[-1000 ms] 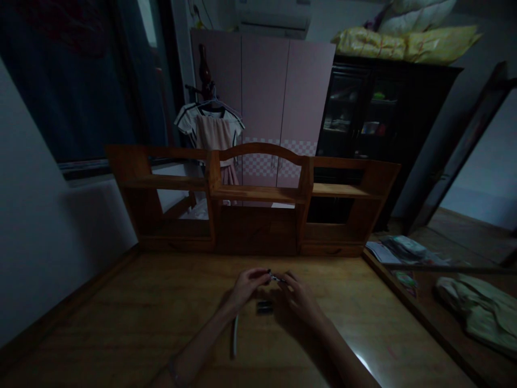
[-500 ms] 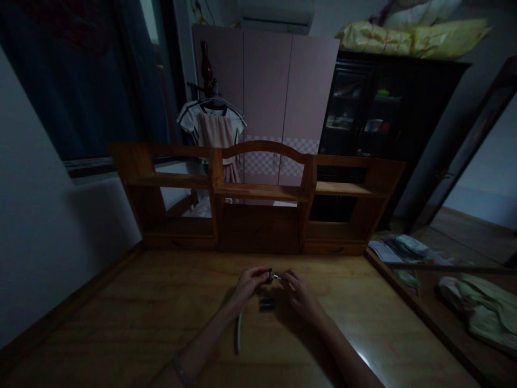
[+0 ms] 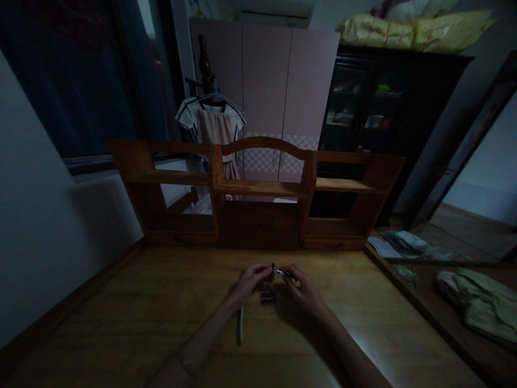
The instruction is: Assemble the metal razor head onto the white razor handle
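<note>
Dim light fills the room, and a wooden desk (image 3: pixel 161 302) carries a shelf unit (image 3: pixel 258 188) at its far edge. Both hands meet over the middle of the desk. Left hand (image 3: pixel 250 280) and right hand (image 3: pixel 301 285) each pinch one end of one small shiny metal piece (image 3: pixel 277 271), likely so it stays steady. Just below them lie one small dark block (image 3: pixel 268 297) and one pale rod (image 3: pixel 241 325), kept close.
</note>
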Action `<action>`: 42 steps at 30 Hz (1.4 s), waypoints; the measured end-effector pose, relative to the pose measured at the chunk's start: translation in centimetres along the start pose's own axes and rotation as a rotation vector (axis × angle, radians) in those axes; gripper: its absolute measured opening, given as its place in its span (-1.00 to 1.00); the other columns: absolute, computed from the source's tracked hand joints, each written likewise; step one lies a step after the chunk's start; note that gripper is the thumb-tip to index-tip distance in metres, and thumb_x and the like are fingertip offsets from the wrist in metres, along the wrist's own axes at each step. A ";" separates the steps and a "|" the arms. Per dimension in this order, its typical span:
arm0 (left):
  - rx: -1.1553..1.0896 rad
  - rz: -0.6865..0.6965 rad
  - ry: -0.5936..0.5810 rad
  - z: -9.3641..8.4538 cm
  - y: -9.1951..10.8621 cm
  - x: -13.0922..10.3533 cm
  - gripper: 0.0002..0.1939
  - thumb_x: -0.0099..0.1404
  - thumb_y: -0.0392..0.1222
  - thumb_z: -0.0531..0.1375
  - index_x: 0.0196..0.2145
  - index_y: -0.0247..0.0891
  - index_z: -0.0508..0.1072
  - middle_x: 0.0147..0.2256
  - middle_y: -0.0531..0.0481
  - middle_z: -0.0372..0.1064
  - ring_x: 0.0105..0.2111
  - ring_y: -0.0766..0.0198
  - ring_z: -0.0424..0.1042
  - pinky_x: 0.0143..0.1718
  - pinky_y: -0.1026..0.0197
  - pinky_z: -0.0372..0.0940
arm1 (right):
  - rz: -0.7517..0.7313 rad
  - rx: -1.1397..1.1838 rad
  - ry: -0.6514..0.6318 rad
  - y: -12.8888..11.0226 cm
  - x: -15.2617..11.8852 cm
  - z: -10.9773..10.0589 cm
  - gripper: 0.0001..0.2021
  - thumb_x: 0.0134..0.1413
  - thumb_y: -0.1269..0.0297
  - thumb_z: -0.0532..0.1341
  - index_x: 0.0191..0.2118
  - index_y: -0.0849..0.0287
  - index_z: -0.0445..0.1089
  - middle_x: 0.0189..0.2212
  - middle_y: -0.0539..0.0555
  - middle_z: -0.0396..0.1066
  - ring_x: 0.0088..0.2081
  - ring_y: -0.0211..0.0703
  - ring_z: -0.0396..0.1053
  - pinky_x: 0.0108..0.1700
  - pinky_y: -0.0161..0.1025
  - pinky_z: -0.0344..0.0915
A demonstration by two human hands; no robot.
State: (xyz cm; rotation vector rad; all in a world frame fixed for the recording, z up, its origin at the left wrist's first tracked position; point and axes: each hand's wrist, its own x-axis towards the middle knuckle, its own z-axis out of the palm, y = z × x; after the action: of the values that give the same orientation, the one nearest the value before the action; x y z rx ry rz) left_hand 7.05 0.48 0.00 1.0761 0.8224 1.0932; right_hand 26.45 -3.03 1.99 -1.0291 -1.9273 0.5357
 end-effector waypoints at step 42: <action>-0.048 -0.034 -0.073 0.5 0.3 -0.1 -0.60 0.04 0.02 0.33 -0.28 -0.37 0.54 -0.29 -0.13 0.49 -0.34 0.22 0.46 -0.25 0.24 0.31 | 0.133 0.059 0.012 -1.1 0.2 -0.4 -0.76 0.15 0.13 0.10 -0.34 0.17 0.41 -0.44 0.02 0.40 -0.37 -0.19 0.33 -0.31 -0.31 0.24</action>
State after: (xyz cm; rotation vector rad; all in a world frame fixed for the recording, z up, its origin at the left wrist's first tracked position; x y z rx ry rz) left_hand 7.40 0.25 0.42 1.0515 0.7506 1.0345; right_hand 26.26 -3.51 3.11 -1.1246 -1.8307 0.6565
